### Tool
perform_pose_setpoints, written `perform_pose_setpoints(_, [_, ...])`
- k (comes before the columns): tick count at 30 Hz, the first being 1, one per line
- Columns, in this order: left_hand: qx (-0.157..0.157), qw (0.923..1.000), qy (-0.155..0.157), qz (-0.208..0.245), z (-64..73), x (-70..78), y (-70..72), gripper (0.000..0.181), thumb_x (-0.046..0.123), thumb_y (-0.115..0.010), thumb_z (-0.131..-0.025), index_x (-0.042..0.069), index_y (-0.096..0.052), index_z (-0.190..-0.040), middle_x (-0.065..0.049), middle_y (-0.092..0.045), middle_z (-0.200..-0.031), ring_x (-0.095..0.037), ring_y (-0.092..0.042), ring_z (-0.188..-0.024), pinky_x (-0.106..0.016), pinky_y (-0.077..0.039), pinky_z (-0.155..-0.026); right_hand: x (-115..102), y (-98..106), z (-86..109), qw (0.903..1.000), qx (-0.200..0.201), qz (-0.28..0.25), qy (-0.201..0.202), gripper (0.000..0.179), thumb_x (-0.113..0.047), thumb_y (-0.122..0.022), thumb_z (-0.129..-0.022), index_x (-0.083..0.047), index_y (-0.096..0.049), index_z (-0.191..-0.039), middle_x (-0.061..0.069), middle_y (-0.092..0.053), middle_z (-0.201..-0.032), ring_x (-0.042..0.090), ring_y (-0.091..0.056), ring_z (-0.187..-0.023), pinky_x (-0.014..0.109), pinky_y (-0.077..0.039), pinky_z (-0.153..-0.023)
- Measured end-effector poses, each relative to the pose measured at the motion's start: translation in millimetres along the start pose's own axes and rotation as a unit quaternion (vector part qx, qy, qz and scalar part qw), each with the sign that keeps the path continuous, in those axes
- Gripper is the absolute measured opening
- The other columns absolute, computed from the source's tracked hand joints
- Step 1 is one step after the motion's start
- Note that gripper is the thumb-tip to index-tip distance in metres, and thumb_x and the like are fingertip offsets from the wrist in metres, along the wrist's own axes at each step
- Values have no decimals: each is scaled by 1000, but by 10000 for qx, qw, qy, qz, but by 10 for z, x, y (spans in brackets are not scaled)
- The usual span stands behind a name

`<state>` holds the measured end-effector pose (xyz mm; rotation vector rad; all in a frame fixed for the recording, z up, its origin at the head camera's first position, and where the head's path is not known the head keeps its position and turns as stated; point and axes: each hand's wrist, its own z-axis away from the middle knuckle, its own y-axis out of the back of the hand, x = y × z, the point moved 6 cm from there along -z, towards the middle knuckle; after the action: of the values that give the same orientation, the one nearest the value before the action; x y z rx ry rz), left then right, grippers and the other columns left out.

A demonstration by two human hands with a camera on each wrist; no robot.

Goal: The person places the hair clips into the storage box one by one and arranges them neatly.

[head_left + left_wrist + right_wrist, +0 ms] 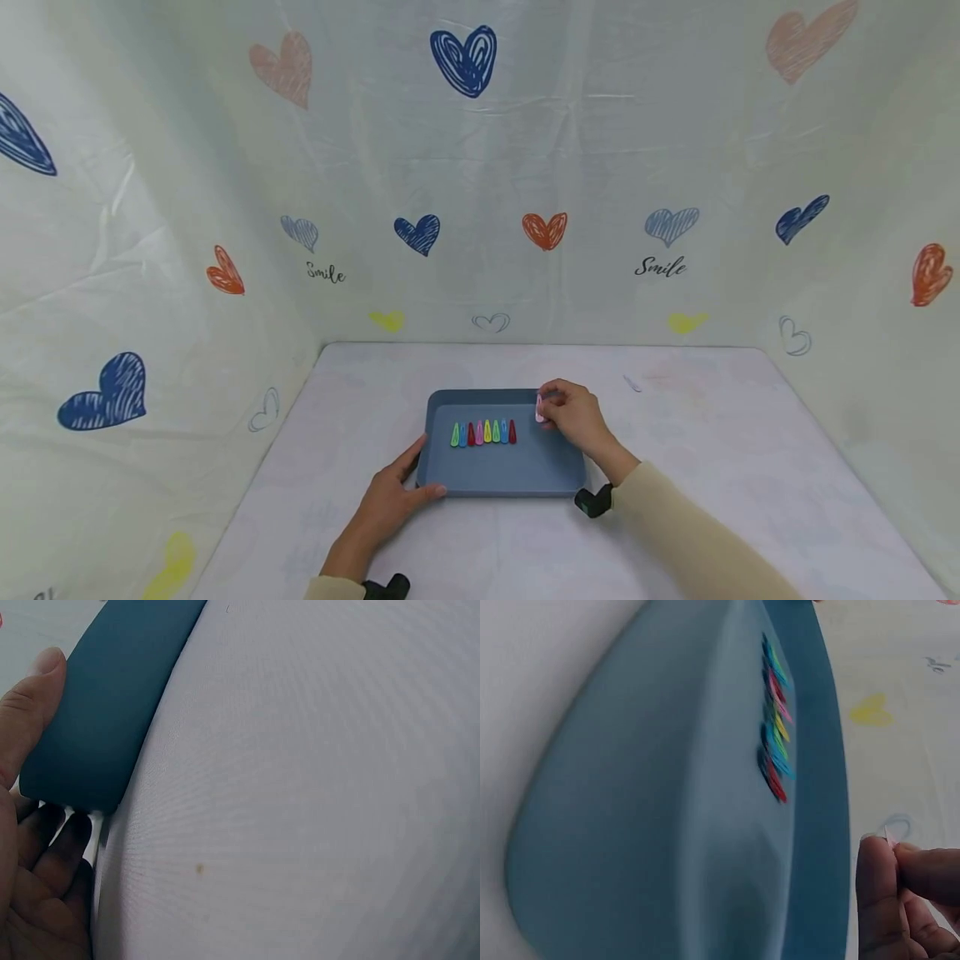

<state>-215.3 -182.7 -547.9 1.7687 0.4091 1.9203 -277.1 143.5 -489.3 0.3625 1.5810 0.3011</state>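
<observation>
A blue-grey tray (pixel 498 479) lies on the table with a row of several snap hair clips (pixel 483 432), green, blue, red, pink and yellow, standing side by side across its middle. My left hand (pixel 386 504) holds the tray's near left corner. In the left wrist view the thumb (pixel 49 664) lies against the tray wall (pixel 112 712) and the other fingers curl at its corner. Above the tray's far right part, my right hand (pixel 576 414) pinches a pink hair clip (pixel 539 407) between thumb and fingertips. Only the tip of that clip (pixel 889 838) shows in the right wrist view.
The pale table (pixel 375 375) extends around the tray on all sides. A white curtain (pixel 480 167) printed with hearts and the word "Smile" stands behind and beside the table. Each wrist carries a small black device (pixel 594 501).
</observation>
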Motion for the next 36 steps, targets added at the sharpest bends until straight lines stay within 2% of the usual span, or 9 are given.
perform_pose_setpoints(5, [-37, 10000, -15, 78, -4, -4, 5, 102, 51, -91, -79, 27, -41, -164, -10, -40, -168, -40, -38, -155, -58, -36, -124, 21, -213, 9, 9990, -10, 430, 85, 16, -2, -70, -98, 0, -74, -113, 6, -73, -81, 16, -72, -63, 32, -63, -58])
perform_pose_setpoints(15, [-32, 10000, 5, 84, -4, -13, 10, 102, 52, -91, -78, 28, -42, -164, -11, -41, -168, -40, -39, -154, -59, -35, -124, 113, -425, 24, 9976, 32, 685, 115, 14, -1, -67, -97, -4, -75, -108, 6, -76, -86, 12, -67, -62, 26, -57, -54])
perform_pose_setpoints(25, [-17, 10000, 13, 71, 8, -9, 1, 102, 50, -92, -78, 27, -42, -164, -11, -42, -167, -40, -38, -155, -59, -35, -124, 177, -514, 36, 9903, 206, 1353, 242, 13, -2, -67, -95, -8, -76, -102, 2, -73, -80, 9, -56, -59, 23, -43, -51])
perform_pose_setpoints(36, [-17, 10000, -55, 23, -2, -14, 4, 102, 51, -91, -78, 29, -41, -164, -10, -41, -167, -38, -38, -155, -58, -35, -125, 153, -516, 31, 9849, 249, 1688, 304, 12, 0, -66, -93, -4, -76, -98, 1, -69, -77, 10, -54, -61, 25, -44, -54])
